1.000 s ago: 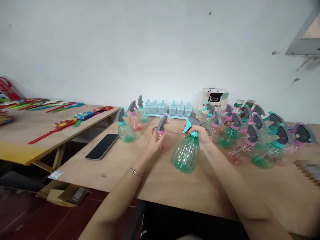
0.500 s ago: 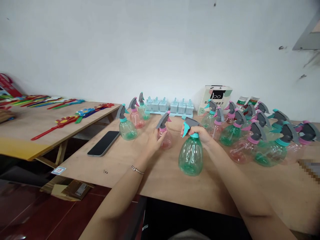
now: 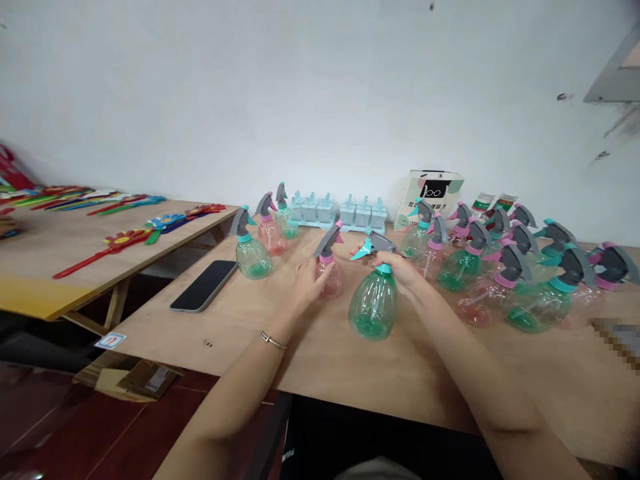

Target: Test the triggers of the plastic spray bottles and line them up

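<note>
My left hand [image 3: 309, 283] is wrapped round a pink spray bottle [image 3: 332, 277] with a grey trigger head, which stands on the wooden table [image 3: 330, 360]. In my right hand [image 3: 397, 267] is a green spray bottle [image 3: 373, 308] with a turquoise collar, gripped by its neck just under the grey-and-turquoise head. This bottle leans a little, its base toward the left, and it seems to be lifted off the tabletop. Behind my left hand stand a green spray bottle [image 3: 253, 257], a pink one [image 3: 271, 233] and another green one [image 3: 287, 221].
Several pink and green spray bottles [image 3: 493, 293] crowd the right side. A phone [image 3: 205, 285] lies at the left. Pale blue ice-pop moulds [image 3: 340, 213] and a printed paper bag [image 3: 429, 200] stand along the wall. Colourful hand clappers [image 3: 125, 241] lie on the neighbouring table.
My right hand has tilted the green spray bottle and shifted it slightly left and up, turning its trigger head outward. My left hand stays on the pink spray bottle.
</note>
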A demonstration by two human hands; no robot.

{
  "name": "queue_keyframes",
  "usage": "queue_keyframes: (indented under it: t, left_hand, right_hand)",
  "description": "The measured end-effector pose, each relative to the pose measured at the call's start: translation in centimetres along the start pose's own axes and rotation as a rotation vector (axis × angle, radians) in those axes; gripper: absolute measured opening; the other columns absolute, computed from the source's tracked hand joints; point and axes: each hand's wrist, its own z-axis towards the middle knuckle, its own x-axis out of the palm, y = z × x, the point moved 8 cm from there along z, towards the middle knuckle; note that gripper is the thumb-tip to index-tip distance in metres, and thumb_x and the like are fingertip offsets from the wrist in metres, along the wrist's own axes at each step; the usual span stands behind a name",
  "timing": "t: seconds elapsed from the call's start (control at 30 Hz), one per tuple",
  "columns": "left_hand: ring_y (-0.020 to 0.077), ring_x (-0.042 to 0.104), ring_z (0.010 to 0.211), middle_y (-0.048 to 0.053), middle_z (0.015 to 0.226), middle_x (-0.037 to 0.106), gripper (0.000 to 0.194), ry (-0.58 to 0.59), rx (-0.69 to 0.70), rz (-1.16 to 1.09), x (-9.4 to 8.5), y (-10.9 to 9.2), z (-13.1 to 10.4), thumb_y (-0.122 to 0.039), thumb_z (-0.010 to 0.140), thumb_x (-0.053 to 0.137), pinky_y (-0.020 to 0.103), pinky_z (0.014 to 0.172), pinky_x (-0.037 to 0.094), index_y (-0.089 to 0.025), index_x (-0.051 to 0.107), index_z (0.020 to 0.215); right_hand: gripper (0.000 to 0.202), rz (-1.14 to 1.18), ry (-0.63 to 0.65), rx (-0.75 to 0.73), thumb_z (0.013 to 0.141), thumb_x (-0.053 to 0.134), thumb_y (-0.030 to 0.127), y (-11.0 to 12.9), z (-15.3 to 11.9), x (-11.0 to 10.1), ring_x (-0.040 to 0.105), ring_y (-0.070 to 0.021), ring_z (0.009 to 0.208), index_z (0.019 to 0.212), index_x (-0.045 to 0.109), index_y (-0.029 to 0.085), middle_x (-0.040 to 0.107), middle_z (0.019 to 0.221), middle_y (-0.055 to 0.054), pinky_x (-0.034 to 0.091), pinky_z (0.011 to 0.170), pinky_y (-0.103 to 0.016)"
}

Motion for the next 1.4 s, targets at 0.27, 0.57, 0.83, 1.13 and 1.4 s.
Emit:
queue_keyframes:
  t: [0.27, 0.57, 0.83, 1.13, 1.4]
  left_hand:
    - [0.0287, 0.060, 0.121, 0.013, 0.115, 0.068, 0.043, 0.012, -0.016, -0.002, 0.1, -0.1, -0.1, -0.050, 0.095, 0.050, 0.044, 0.105, 0.044, -0.019, 0.057, 0.122]
    - [0.0285, 0.059, 0.121, 0.013, 0.116, 0.068, 0.044, 0.021, -0.030, -0.011, 0.3, 0.4, -0.1, -0.051, 0.094, 0.050, 0.044, 0.105, 0.043, -0.019, 0.056, 0.124]
    - [0.0295, 0.060, 0.118, 0.013, 0.113, 0.068, 0.042, 0.019, -0.068, 0.001, 0.7, 1.4, -0.1, -0.050, 0.094, 0.050, 0.046, 0.104, 0.044, -0.019, 0.055, 0.122]
    - [0.0274, 0.062, 0.110, 0.012, 0.111, 0.067, 0.043, 0.008, -0.057, 0.006, 0.5, 1.0, -0.1, -0.049, 0.093, 0.052, 0.044, 0.100, 0.045, -0.020, 0.052, 0.126]
    - [0.0286, 0.063, 0.109, 0.012, 0.111, 0.068, 0.039, -0.001, -0.086, -0.002, 0.7, 1.5, -0.2, -0.048, 0.092, 0.053, 0.045, 0.098, 0.046, -0.019, 0.055, 0.118]
  right_hand:
    - [0.015, 0.024, -0.197, 0.002, 0.047, 0.057, 0.023, -0.4, 0.0, -1.6, 0.069, -0.0291, 0.096, 0.061, 0.061, 0.022, 0.070, 0.067, -0.002, 0.052, 0.091, -0.041]
    - [0.020, -0.064, -0.121, -0.124, 0.054, 0.059, 0.022, 0.2, 0.0, -0.9, 0.069, -0.0242, 0.095, 0.071, 0.069, 0.025, 0.073, 0.077, 0.002, 0.048, 0.098, -0.039]
    - [0.021, -0.332, -0.367, -0.288, 0.062, 0.061, 0.025, 1.3, -1.7, -6.4, 0.066, -0.0217, 0.101, 0.079, 0.073, 0.027, 0.074, 0.090, 0.001, 0.046, 0.097, -0.036]
    - [0.043, -0.761, -0.737, -0.466, 0.076, 0.070, 0.045, 4.5, -8.2, -14.4, 0.066, -0.0234, 0.095, 0.112, 0.065, 0.023, 0.072, 0.100, -0.006, 0.050, 0.093, -0.046]
    - [0.049, -0.755, -0.941, -0.658, 0.074, 0.072, 0.045, 4.3, -9.0, -16.7, 0.066, -0.0227, 0.099, 0.114, 0.056, 0.022, 0.067, 0.106, -0.007, 0.051, 0.093, -0.043]
